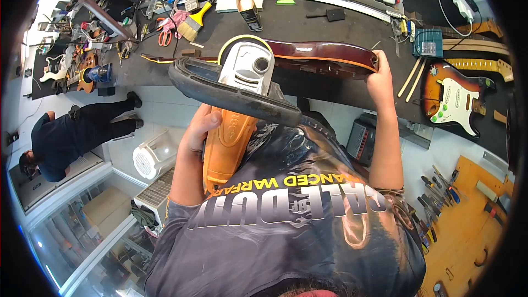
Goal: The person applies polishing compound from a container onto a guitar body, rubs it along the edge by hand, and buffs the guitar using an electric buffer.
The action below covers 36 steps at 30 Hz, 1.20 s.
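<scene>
My left hand [199,125] is closed around the orange body of a power polisher [230,140]. Its grey gear head [247,66] faces up, and a thick black loop handle [231,89] crosses in front. Beyond the head shows the yellowish edge of a round pad [234,43], close to a dark red guitar [324,51]; whether they touch is hidden. Glossy and seen edge-on, the guitar stretches along the bench front with its neck [157,59] to the left. At the right end of its body, my right hand [379,77] grips the edge.
The dark workbench [300,22] holds a paintbrush [195,22], red scissors [165,32], a small box [249,12] and a sunburst guitar body [454,96]. Hand tools hang on a wooden board [467,214] at lower right. Another person [69,140] stands at left.
</scene>
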### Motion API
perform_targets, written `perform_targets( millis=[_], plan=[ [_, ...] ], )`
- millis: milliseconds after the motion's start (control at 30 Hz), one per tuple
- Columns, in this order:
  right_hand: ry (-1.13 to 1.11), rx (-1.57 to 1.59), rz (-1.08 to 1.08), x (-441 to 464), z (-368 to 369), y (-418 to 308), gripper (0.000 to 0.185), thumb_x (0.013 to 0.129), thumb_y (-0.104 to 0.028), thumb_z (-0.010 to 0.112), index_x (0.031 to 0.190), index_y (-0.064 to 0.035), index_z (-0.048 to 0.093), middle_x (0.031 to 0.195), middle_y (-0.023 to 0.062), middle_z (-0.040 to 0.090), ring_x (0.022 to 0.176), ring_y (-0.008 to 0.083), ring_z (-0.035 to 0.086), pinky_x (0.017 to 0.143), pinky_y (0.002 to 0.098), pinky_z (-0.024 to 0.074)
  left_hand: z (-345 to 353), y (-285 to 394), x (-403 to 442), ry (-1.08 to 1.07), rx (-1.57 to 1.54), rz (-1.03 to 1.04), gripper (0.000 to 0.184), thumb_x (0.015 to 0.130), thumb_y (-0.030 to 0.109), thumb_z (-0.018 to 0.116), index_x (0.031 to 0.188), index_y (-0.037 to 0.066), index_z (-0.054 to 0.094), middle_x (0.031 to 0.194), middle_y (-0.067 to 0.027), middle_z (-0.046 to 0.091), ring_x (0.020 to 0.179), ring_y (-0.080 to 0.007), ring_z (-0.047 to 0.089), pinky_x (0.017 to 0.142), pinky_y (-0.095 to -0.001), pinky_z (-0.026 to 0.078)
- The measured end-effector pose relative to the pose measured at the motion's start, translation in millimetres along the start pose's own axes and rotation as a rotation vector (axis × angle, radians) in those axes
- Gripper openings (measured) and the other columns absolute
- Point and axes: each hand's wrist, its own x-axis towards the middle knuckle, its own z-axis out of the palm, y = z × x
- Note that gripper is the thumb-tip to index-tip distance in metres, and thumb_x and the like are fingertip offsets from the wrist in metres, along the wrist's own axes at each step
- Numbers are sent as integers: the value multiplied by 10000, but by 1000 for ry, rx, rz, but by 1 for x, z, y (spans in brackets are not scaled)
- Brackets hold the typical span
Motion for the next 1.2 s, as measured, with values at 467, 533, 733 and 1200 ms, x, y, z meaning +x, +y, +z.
perform_targets(
  millis=[467,533,733,1200],
  plan=[
    [-42,25,22,3,-3,-5,506,792,183,477,1226,-6,656,1128,166,734,1089,302,715,1032,392,552,-3,-6,1,-63,-154,37,1056,877,544,894,1596,-125,506,1396,-355,720,1211,-526,783,1038,-577,676],
    [-53,-16,16,5,-5,-6,508,787,189,481,1221,-10,655,1129,145,741,1107,277,716,1034,376,551,-7,-13,-7,-72,-313,58,1151,897,597,878,1669,-121,415,1476,-401,642,1235,-530,764,1025,-568,679],
    [-106,72,97,12,-10,-16,562,785,212,493,1269,-37,633,1143,59,732,1080,193,702,967,328,556,-47,-26,-27,-105,-248,41,1175,901,664,866,1685,-95,429,1481,-371,651,1162,-482,791,935,-525,700],
    [38,90,136,-1,-4,-24,746,779,207,476,1463,-57,615,1324,80,726,1237,236,711,979,332,583,-83,6,-28,-140,-208,78,1068,881,597,881,1651,-46,512,1456,-330,685,1247,-457,752,958,-560,685]
  ],
)
